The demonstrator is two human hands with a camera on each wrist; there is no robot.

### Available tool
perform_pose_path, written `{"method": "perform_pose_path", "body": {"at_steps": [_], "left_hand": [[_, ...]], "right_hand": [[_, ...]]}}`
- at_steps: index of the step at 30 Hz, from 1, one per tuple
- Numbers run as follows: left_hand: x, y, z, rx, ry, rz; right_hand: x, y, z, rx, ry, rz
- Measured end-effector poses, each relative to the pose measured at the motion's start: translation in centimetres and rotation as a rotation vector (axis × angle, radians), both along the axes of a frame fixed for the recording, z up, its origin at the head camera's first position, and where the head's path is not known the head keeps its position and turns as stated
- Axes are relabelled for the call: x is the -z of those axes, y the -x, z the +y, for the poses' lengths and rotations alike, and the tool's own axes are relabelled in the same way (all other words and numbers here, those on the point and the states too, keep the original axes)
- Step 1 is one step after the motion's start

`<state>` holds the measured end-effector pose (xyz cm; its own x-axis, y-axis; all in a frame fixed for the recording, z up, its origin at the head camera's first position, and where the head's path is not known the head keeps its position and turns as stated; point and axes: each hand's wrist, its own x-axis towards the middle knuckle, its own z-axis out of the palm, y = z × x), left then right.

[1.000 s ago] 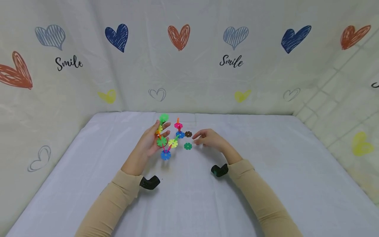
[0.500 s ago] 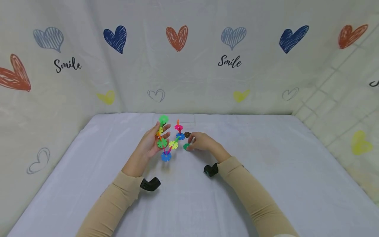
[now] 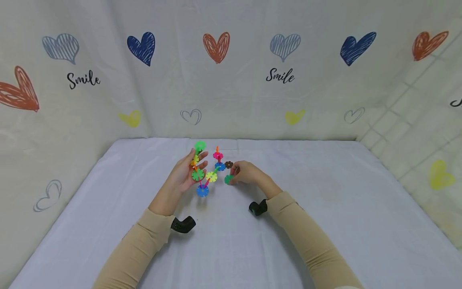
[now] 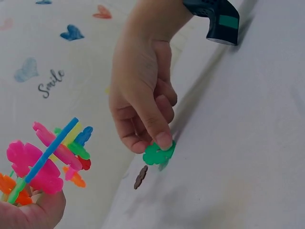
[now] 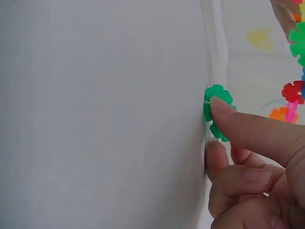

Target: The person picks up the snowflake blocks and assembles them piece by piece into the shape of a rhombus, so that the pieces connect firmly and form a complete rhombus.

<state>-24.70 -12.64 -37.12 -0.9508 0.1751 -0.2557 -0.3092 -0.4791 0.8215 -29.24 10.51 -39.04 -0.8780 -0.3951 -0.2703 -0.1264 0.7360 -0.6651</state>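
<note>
My left hand (image 3: 181,172) holds a chain of interlocked plastic snowflake discs (image 3: 202,191) between thumb and fingers. The chain bends down from a light green disc at its far end, then up to a pink and an orange one. In the left wrist view its discs (image 4: 50,155) stand edge to edge at angles, partly over the hand. With thumb and fingertips, my right hand (image 3: 247,172) pinches a loose green snowflake disc (image 5: 220,95), which is tilted up close over the table. A brown disc (image 3: 229,165) lies just beyond those fingers, near the chain's blue disc.
A white cloth covers the table (image 3: 325,224). Behind it hangs a pale backdrop (image 3: 245,96) printed with hearts and lettering. A black wrist camera (image 3: 183,224) juts from the left cuff, and a second camera (image 3: 258,208) from the right cuff.
My right hand has moved left and slightly nearer, and its fingertips have taken hold of the green disc. The left hand and its chain have stayed nearly still.
</note>
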Motion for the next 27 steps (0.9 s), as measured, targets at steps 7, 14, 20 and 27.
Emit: {"method": "perform_pose_path", "body": {"at_steps": [7, 14, 20, 27], "left_hand": [[0.2, -0.1, 0.2, 0.032, 0.001, 0.008], [0.4, -0.2, 0.8, 0.065, -0.003, 0.004], [0.7, -0.5, 1.7, 0.091, 0.004, -0.014], [1.2, -1.0, 3.2, 0.169, 0.029, -0.036]], "right_hand": [[0.1, 0.0, 1.9, 0.041, 0.118, -0.038], [-0.6, -0.2, 4.3, 0.105, 0.153, -0.017], [-1.2, -0.4, 6.0, 0.153, 0.192, 0.014], [-2.8, -0.9, 6.7, 0.253, 0.322, 0.116]]}}
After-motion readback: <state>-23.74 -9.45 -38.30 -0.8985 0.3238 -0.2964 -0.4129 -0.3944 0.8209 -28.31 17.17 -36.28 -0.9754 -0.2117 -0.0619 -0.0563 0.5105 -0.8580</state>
